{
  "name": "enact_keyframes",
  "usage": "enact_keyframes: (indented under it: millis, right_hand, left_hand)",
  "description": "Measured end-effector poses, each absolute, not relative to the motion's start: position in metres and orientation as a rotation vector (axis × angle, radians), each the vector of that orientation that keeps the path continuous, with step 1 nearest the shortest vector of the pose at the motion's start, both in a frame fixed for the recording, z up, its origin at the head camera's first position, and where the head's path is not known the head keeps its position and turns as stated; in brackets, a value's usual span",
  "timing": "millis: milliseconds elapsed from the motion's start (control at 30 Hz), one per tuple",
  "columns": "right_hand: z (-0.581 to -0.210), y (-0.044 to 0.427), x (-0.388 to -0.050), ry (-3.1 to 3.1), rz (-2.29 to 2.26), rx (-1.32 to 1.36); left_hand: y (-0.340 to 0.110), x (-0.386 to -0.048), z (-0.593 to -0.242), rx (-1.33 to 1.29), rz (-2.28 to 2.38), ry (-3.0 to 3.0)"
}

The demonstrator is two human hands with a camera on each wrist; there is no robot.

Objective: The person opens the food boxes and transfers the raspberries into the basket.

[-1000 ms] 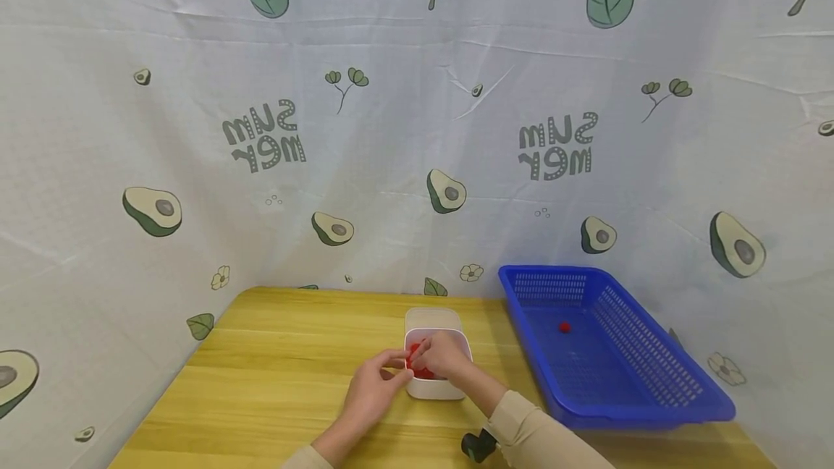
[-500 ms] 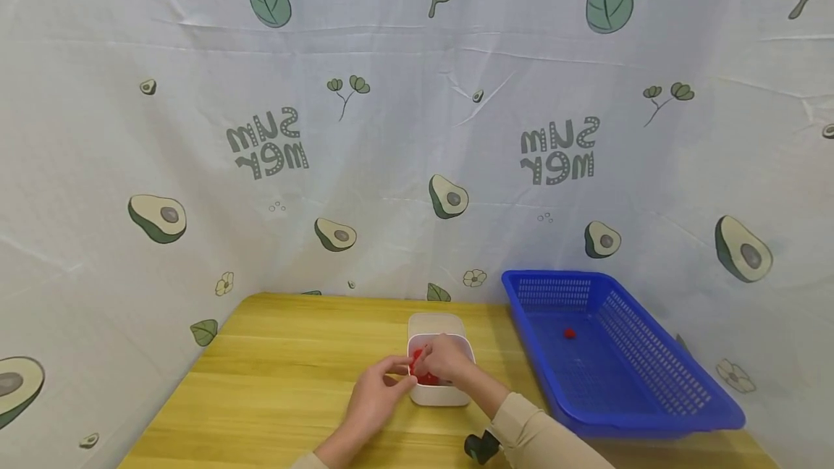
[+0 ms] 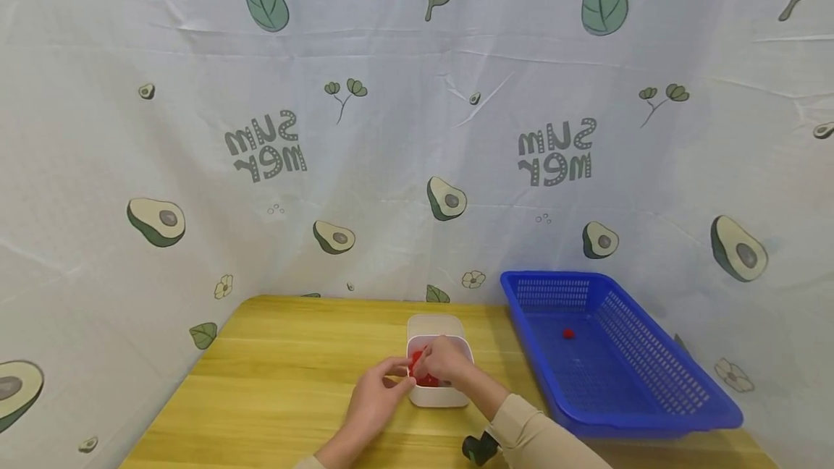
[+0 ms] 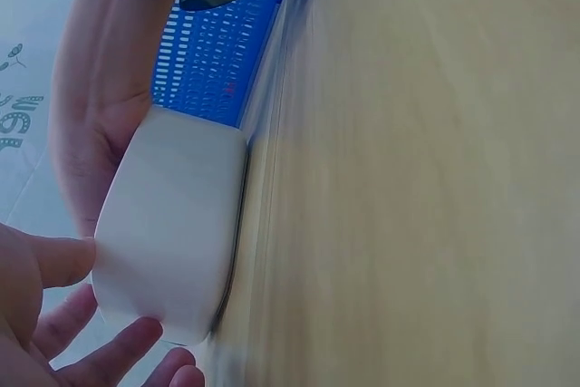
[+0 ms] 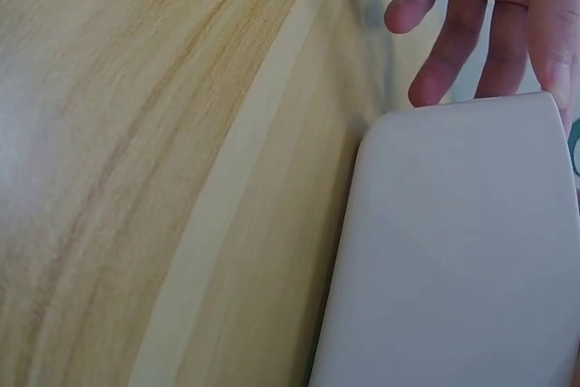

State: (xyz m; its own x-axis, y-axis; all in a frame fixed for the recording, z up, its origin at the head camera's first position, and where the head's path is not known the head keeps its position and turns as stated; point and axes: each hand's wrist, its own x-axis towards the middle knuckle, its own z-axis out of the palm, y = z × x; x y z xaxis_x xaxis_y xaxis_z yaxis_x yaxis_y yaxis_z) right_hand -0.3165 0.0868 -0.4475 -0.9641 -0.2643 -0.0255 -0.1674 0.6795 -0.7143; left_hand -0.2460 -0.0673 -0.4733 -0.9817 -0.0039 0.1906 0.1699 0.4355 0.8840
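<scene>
Facing a white cloth [image 3: 391, 158] printed with avocados, I have a wooden table [image 3: 280, 357] before me, a blue basket [image 3: 609, 382] at its right and a white box [image 3: 439, 397] left of that. My left hand [image 3: 376, 395] touches the box's left wall — fingers apart. My right hand [image 3: 447, 360] dips inside, over red pieces [image 3: 426, 381] — fingertips hidden, so I cannot tell whether they pinch any. In the basket lies 1 small red piece [image 3: 569, 334].
</scene>
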Motion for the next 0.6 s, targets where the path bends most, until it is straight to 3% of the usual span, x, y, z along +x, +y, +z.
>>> enact_keyframes:
  millis: [600]
  right_hand:
    - [-0.427,0.095,-0.319,2.684,-1.214,-0.304]
  left_hand:
    - [-0.064,-0.243,-0.470,-0.101,-1.546,-2.534]
